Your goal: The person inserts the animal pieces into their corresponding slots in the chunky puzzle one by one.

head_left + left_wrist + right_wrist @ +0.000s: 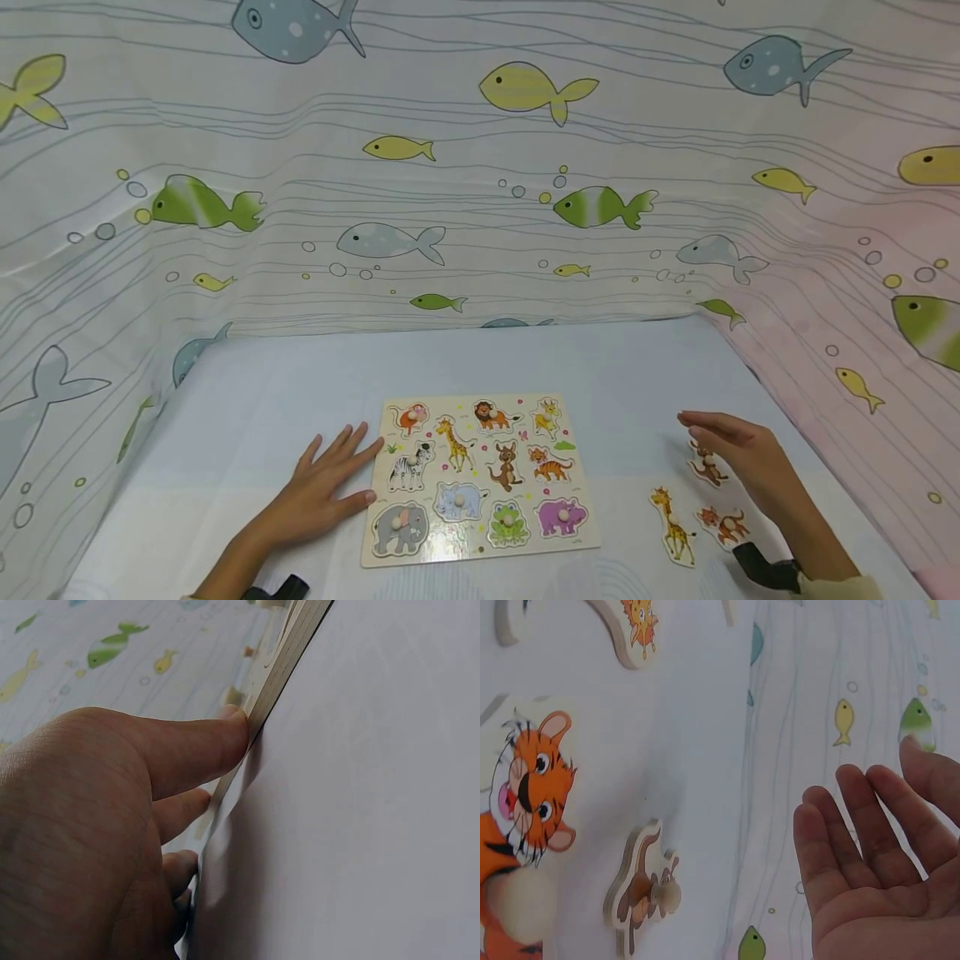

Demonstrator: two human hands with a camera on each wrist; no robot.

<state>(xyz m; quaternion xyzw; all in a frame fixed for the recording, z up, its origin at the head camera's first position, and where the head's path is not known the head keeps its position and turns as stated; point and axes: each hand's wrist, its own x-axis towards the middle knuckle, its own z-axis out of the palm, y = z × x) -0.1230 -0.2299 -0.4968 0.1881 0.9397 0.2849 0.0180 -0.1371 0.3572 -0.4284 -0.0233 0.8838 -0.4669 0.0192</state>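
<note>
A wooden peg puzzle board (pixel 450 546) with animal pictures lies on the table. My left hand (pixel 318 492) rests at its left side, fingers spread, thumb and index fingertip touching the edge. In the left wrist view, that thumb meets the board's side (pixel 289 664). My right hand (pixel 738 454) hovers over the loose kangaroo piece (pixel 707 471), partly covering it, and holds nothing; in the right wrist view its fingers (pixel 870 832) are extended. Nearby lie a giraffe piece (pixel 675 529) and a tiger piece (pixel 723 527). A knob stands on the kangaroo piece (pixel 641 892).
Knobbed pieces such as the elephant (pixel 386 533), hippo (pixel 573 517) and frog (pixel 508 533) sit in the board. Its giraffe, kangaroo and tiger places show flat pictures. A fish-patterned cloth (pixel 465 192) hangs behind and beside the white table (pixel 622 367).
</note>
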